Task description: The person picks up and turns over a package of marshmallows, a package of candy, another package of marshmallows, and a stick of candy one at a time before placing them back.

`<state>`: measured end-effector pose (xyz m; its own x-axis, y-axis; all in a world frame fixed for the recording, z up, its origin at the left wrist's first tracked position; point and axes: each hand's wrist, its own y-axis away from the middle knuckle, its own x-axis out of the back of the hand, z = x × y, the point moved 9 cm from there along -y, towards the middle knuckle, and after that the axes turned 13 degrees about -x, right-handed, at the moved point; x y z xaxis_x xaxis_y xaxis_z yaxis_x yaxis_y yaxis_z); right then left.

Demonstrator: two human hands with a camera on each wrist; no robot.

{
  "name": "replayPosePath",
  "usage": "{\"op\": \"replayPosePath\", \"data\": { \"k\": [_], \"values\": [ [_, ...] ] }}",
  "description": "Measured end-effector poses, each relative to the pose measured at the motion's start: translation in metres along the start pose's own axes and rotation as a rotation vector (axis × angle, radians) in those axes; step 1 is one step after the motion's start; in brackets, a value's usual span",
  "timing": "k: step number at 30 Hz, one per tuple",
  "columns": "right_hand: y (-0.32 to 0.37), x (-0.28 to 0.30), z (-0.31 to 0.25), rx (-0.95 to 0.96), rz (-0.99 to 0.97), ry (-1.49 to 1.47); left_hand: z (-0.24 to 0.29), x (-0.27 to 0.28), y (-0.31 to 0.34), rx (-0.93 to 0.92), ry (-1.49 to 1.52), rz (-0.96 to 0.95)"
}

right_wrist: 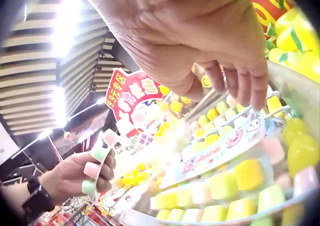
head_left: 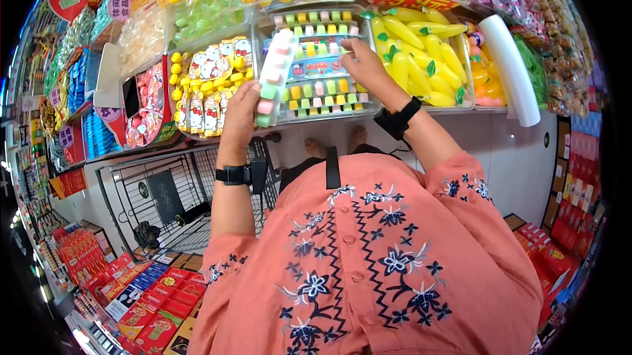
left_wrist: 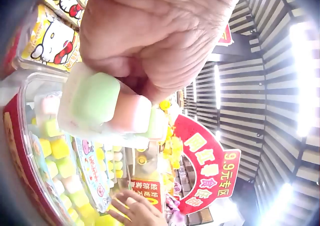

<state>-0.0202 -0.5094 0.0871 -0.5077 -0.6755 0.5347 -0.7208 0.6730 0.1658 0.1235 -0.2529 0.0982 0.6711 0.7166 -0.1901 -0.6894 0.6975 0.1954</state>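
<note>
My left hand (head_left: 244,108) grips the near end of a strip of jelly cups (head_left: 275,72), its pink and green cups in a row. The strip is tilted upright over the left side of a clear plastic bin (head_left: 327,116). In the left wrist view, thumb and fingers pinch the strip close behind a green cup (left_wrist: 96,97). My right hand (head_left: 370,71) reaches over the bin's right side, fingers loosely bent beside the end of a blue printed pack (head_left: 319,67). In the right wrist view the fingers hang down close over the packs of jelly cups (right_wrist: 223,182).
Bins of yellow banana-shaped packs (head_left: 421,52) and cartoon cat packs (head_left: 214,69) flank the bin. A white plastic roll (head_left: 510,69) stands on the right. A phone (head_left: 131,97) lies at the left, and a wire shopping cart (head_left: 191,190) stands below.
</note>
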Motion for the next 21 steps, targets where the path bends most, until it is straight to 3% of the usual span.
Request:
{"op": "replayPosePath", "data": {
  "k": [1, 4, 7, 10, 21],
  "values": [
    [0.006, -0.005, -0.014, -0.166, -0.189, -0.314, 0.001, -0.003, 0.002, 0.0, -0.002, -0.011],
    [0.009, -0.016, -0.037, -0.29, -0.342, -0.613, 0.007, -0.02, 0.012, 0.037, 0.06, -0.007],
    [0.014, -0.041, -0.046, -0.402, -0.625, -0.985, 0.005, -0.031, 0.018, 0.114, 0.057, -0.123],
    [0.026, -0.044, -0.061, -0.378, -0.746, -1.063, 0.005, -0.032, 0.024, 0.15, 0.007, -0.171],
    [0.037, -0.043, -0.056, -0.368, -0.603, -1.141, 0.021, 0.001, 0.044, 0.186, -0.035, -0.181]
  ]
}}
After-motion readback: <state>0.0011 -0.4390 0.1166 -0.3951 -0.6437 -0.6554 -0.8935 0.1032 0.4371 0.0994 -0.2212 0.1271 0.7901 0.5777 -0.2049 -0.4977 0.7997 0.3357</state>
